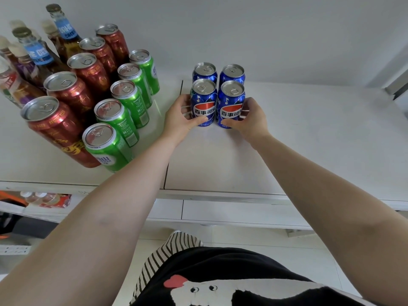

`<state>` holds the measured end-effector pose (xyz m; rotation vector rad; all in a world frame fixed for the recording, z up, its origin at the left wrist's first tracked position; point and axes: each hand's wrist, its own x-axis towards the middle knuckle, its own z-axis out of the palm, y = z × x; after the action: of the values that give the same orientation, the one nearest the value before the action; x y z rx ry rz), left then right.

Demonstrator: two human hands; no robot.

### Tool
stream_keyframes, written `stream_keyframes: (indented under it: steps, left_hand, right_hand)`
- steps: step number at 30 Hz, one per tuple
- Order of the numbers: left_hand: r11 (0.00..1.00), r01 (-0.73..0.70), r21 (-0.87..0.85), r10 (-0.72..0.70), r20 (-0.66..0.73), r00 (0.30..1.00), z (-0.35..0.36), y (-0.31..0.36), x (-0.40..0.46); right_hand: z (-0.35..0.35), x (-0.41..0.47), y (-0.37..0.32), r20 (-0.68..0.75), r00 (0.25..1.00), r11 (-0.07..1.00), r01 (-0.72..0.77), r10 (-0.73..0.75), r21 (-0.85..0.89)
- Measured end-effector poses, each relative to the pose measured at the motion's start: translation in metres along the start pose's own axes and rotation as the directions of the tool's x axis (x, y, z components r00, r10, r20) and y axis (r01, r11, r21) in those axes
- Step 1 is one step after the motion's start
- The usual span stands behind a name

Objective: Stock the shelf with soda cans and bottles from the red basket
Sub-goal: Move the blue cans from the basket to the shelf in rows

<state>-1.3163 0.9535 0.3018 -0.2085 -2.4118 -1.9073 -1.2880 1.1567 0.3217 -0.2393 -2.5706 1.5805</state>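
The shelf (309, 133) was a plain white board set against a pale wall, with a seam running from its front edge toward the back, and a second white board showed just below its front edge. Pale floor tiles lay beneath.

Four blue cans stood upright in a tight square near the back edge, just right of the seam. The left hand (178, 120) curled around the front left blue can (202, 104), thumb across its label and fingers behind its far side. The right hand (249, 120) wrapped the front right blue can (230, 106) the same way. Both cans stood on the board, touching each other, with the two back blue cans (218, 72) just behind them.

Toward the left end stood a row of five red cans (72, 89) running from front edge to back, and beside it a row of five green cans (123, 102). Behind those, at the back left corner, were bottles (37, 51) with blue neck labels.

The bottles farthest left were cut off by the picture's edge and blurred. Below the shelf's left end, something orange-red with small bottles (42, 198) showed; I could not tell whether it was the basket.
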Motion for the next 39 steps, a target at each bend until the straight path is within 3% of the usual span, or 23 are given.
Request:
stream_keyframes:
  steps: [6,16,20,24,27,32,36,39]
  left_hand:
    - [1.000,-0.010,-0.009,0.010,0.018,1.000,0.001,-0.001,-0.005]
    - [0.966,0.065,0.249,-0.043,-0.092,0.995,-0.012,0.004,-0.064]
    - [0.950,0.044,0.311,-0.004,-0.130,0.991,-0.024,0.012,-0.109]
    - [0.932,0.005,0.362,0.069,-0.191,0.979,-0.051,0.019,-0.172]
    - [0.942,0.056,0.330,0.042,-0.282,0.958,-0.083,0.012,-0.240]
    - [0.876,0.273,0.397,-0.091,-0.420,0.903,-0.156,-0.019,-0.377]
    - [0.785,0.467,0.408,-0.231,-0.506,0.831,-0.215,-0.039,-0.504]
    - [0.696,0.600,0.394,-0.338,-0.557,0.759,-0.250,-0.043,-0.610]
  right_hand:
    - [0.003,-0.005,-0.001,-0.008,1.000,1.000,0.003,-0.003,-0.030]
    - [-0.001,-0.058,0.005,-0.094,0.993,0.998,-0.070,0.069,-0.006]
    - [0.009,-0.096,-0.002,-0.098,0.995,1.000,0.004,-0.005,-0.009]
    - [0.038,-0.146,-0.022,0.016,0.983,0.982,0.185,-0.184,-0.044]
    - [0.070,-0.193,-0.038,0.140,0.932,0.939,0.342,-0.334,-0.037]
    - [0.144,-0.292,-0.046,0.416,0.815,0.891,0.453,-0.403,-0.024]
    - [0.214,-0.386,-0.050,0.641,0.670,0.834,0.545,-0.374,-0.083]
    - [0.262,-0.465,-0.056,0.787,0.494,0.729,0.680,-0.368,-0.086]
